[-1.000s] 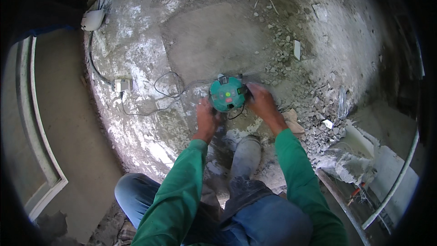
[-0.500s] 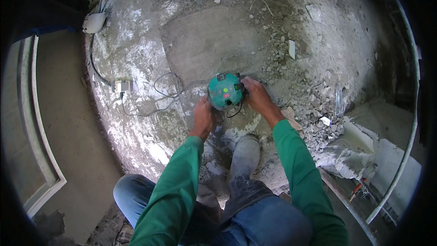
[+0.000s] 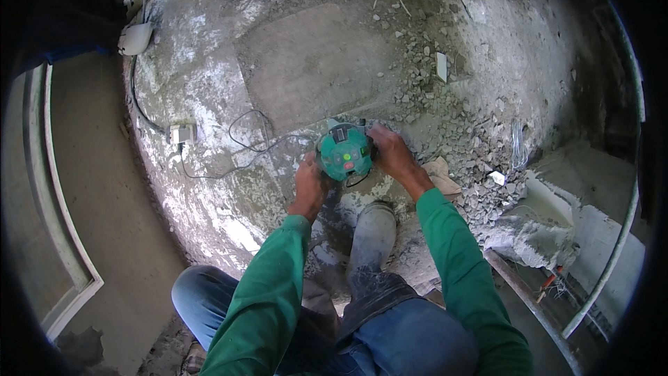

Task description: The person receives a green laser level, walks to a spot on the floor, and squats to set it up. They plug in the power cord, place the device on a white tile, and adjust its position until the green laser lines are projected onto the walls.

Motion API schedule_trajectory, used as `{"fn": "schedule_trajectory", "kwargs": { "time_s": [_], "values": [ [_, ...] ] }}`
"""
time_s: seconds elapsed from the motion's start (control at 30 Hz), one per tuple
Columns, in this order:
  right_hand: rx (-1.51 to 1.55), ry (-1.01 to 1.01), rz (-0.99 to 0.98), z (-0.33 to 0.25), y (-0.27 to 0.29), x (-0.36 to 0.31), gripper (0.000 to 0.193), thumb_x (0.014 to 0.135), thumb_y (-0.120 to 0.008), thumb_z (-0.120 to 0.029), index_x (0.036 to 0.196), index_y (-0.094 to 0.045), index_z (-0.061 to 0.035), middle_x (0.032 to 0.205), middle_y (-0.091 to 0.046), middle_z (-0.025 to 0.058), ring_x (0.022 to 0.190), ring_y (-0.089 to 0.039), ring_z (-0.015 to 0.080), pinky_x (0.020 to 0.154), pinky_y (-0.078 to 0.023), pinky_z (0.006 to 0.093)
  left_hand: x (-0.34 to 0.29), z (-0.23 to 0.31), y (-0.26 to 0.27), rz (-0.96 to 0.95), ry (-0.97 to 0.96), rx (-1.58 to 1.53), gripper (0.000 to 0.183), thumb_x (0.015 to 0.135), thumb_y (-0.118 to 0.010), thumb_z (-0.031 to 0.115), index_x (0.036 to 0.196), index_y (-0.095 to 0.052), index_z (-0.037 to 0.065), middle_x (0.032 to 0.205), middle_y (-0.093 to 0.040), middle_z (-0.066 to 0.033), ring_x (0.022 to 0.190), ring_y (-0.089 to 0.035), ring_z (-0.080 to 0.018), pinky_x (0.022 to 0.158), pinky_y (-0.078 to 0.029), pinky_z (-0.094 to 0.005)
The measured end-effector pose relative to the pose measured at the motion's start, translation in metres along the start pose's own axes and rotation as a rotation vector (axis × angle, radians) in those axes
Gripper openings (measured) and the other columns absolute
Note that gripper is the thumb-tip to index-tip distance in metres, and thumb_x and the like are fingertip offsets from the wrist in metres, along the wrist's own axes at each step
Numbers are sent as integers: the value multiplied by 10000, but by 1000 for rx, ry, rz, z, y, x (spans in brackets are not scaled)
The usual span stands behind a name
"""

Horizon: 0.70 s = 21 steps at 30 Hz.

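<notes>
A round green laser level (image 3: 346, 157) with dark windows around its side and small lit green and red buttons on top is in front of me, low over the floor. My left hand (image 3: 311, 181) grips its left side, fingers curled against the housing. On the opposite side my right hand (image 3: 390, 154) holds it, the fingertips partly hidden behind the body. Its underside is out of sight, so I cannot tell whether it rests on the floor. A thin dark cord (image 3: 243, 146) runs from near the level to a pale power block (image 3: 183, 134) on the left.
Broken rubble (image 3: 431, 97) covers the floor to the right, with a white tile piece (image 3: 442, 67) in it. A concrete chunk (image 3: 536, 240) and long pipe (image 3: 609, 257) stand at right. My boot (image 3: 374, 237) is just below the level. A framed panel (image 3: 69, 237) lies left.
The laser level has turned slightly between my hands and come a little closer to me. Both hands keep their hold, and the whole view has shifted slightly.
</notes>
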State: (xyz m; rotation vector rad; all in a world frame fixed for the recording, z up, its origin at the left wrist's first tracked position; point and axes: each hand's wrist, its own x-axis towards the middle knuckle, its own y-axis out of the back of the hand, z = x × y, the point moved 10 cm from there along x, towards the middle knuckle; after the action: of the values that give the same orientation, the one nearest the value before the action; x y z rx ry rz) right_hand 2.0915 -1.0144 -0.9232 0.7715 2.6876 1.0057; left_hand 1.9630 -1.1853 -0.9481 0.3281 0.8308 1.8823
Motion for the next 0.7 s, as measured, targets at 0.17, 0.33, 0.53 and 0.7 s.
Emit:
{"fn": "schedule_trajectory", "kwargs": {
  "time_s": [0.17,0.33,0.53,0.7],
  "values": [
    [-7,1,6,-1,0,-1,361,743,-731,131,1060,-618,0,1044,-629,221,999,-664,486,788,-557,525,0,7,5,22,26,-94,323,1002,-782,280,1240,-738,66,1173,-760,-177,1056,-751,-368,908,-587,-455],
    [4,-16,6,-2,0,-6,393,722,-707,163,1070,-614,6,1067,-627,220,1025,-660,487,815,-559,525,-3,6,3,30,43,-166,402,953,-807,264,1272,-716,37,1160,-760,-169,1063,-747,-342,908,-590,-442],
    [62,-39,20,-3,3,-8,431,730,-657,198,1110,-629,-1,1105,-642,223,1052,-662,497,835,-567,534,-6,-13,-13,58,177,-631,563,859,-891,243,1349,-685,58,1192,-736,-188,1072,-724,-387,934,-578,-456],
    [101,-80,66,-2,9,-10,395,756,-699,164,1105,-637,-11,1113,-651,203,1055,-669,483,840,-571,521,-8,-17,-11,82,245,-575,652,838,-923,351,1354,-674,40,1203,-729,-205,1096,-716,-409,935,-574,-472]
  ]
}}
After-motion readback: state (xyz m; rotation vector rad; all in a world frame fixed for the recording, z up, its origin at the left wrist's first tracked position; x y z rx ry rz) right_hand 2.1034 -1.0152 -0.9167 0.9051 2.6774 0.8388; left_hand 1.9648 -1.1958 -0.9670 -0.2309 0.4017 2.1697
